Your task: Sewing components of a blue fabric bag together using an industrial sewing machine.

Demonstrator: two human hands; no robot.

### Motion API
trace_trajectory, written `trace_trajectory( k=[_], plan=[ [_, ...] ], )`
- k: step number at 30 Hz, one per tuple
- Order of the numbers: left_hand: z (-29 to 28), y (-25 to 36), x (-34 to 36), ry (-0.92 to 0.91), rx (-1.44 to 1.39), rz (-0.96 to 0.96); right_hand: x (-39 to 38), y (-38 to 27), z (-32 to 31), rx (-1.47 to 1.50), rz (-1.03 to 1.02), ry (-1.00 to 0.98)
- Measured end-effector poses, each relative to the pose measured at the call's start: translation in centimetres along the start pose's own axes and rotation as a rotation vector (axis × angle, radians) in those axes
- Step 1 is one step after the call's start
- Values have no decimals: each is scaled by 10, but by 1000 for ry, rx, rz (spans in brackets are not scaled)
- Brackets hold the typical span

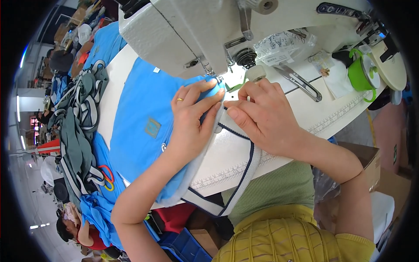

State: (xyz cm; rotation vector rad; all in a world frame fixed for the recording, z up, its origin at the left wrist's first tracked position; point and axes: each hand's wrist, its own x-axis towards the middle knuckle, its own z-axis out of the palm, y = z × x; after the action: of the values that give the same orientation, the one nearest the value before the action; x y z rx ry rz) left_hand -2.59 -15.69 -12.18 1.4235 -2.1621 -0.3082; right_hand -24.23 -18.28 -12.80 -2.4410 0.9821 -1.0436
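A blue fabric bag piece (pixel 135 111) with a zipper and a small square patch lies on the machine bed, its upper edge under the needle of a white sewing machine (pixel 174 39). My left hand (pixel 194 111), with a ring on one finger, grips that edge just in front of the presser foot (pixel 218 79). To its right, my right hand (pixel 268 115) is closed, thumb against bent fingers, at the end of a white strap (pixel 253 161) with navy edging. The strap loops down over the table's front edge. Its end is partly hidden by my fingers.
Thread snips (pixel 301 83) and a green cup (pixel 360 72) stand right of the machine. A printed ruler (pixel 336 111) follows the table edge. Grey-green straps (pixel 80 118), red-and-yellow-handled scissors (pixel 106 177) and blue cloth lie at left. Another person (pixel 83 229) sits at lower left.
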Motion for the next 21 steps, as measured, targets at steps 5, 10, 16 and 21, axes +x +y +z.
trace_trajectory(
  k=[5, 10, 16, 21],
  plan=[
    [9, 15, -6, 23, 25, -113, 1, 5, -6, -41, 23, -17],
    [8, 29, -12, -68, 86, -110, -2, 8, -16, -22, 19, -17],
    [-47, 41, -72, -287, -121, -109, -42, -18, -67, -22, -145, -221],
    [-60, 60, -161, -241, -197, -156, -82, -17, -73, 78, -280, -516]
  ],
)
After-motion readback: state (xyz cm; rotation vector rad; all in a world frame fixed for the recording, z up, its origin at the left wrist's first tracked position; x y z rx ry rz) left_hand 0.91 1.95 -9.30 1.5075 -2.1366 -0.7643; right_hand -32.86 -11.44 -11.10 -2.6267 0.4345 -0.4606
